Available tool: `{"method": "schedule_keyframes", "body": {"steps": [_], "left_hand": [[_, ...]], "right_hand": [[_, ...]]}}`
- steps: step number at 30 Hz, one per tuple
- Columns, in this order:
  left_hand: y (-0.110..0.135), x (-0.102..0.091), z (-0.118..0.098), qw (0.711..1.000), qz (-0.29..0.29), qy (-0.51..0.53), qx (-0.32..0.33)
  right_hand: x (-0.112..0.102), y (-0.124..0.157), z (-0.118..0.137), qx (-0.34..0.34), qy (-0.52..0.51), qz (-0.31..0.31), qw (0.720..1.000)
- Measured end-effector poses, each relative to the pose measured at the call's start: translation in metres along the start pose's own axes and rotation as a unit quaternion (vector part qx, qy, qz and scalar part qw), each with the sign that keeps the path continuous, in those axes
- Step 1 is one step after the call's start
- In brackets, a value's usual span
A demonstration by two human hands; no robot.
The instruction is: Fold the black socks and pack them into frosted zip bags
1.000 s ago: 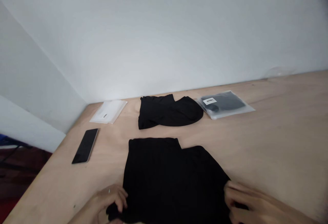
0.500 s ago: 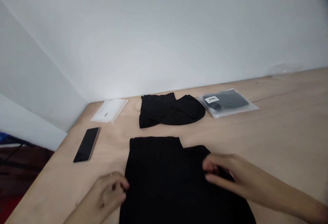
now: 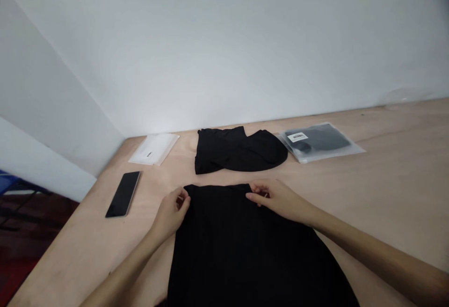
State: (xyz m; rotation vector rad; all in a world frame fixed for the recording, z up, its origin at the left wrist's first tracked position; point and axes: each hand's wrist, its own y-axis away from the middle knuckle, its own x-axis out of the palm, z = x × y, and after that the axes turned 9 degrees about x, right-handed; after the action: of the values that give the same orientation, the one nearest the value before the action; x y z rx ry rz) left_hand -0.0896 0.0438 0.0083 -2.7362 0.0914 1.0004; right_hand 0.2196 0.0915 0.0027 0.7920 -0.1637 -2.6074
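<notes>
White painted walls [image 3: 224, 40] are meeting in a corner behind a pale plywood tabletop [image 3: 396, 166], its grain faint and its surface smooth, with a dark red floor [image 3: 21, 260] showing beyond its left edge. Nearest the person, a black knit garment [image 3: 242, 251] is lying spread across the front of the table, soft and matte, with its top edge running straight and its lower part passing out of view.

Two hands are grasping that top edge: the left hand [image 3: 170, 213] is pinching the garment's left corner between thumb and fingers, and the right hand [image 3: 277, 199] is closing on its right corner, with its fingers [image 3: 259, 196] curling over the cloth.

Beyond them, a second black garment [image 3: 238, 150] is sitting in a loose folded bundle with a rounded right end, just apart from the first. To its right, a clear plastic bag [image 3: 317, 142] is enclosing one dark folded item [image 3: 315, 139], and a small white barcode label [image 3: 298, 137] is showing on the bag's upper side.

Left of the bundle, one flat white packet [image 3: 153, 149] is lying near the table's back edge, while one black smartphone [image 3: 122, 194] with a pale rim is resting face up near the left edge, well apart from both hands.
</notes>
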Motion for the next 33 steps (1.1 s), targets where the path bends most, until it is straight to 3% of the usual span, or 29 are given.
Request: {"method": "schedule_keyframes", "body": {"steps": [6, 12, 17, 23, 33], "left_hand": [[-0.012, -0.005, -0.005, 0.986, -0.102, 0.13, -0.014], [-0.028, 0.015, 0.019, 0.962, -0.151, 0.217, -0.071], [-0.018, 0.017, 0.029, 0.943, -0.14, 0.282, -0.107], [-0.005, 0.0, 0.025, 0.952, -0.054, 0.276, -0.118], [-0.027, 0.008, 0.032, 0.962, -0.121, 0.245, -0.026]], "right_hand": [[-0.006, -0.014, 0.007, 0.023, -0.115, -0.014, 0.993], [-0.002, -0.025, 0.004, 0.058, -0.173, -0.029, 0.983], [-0.004, -0.007, -0.007, 0.025, -0.154, 0.004, 0.988], [0.007, -0.003, -0.016, 0.005, -0.112, 0.006, 0.994], [0.01, -0.02, -0.012, -0.016, -0.078, -0.047, 0.996]]}}
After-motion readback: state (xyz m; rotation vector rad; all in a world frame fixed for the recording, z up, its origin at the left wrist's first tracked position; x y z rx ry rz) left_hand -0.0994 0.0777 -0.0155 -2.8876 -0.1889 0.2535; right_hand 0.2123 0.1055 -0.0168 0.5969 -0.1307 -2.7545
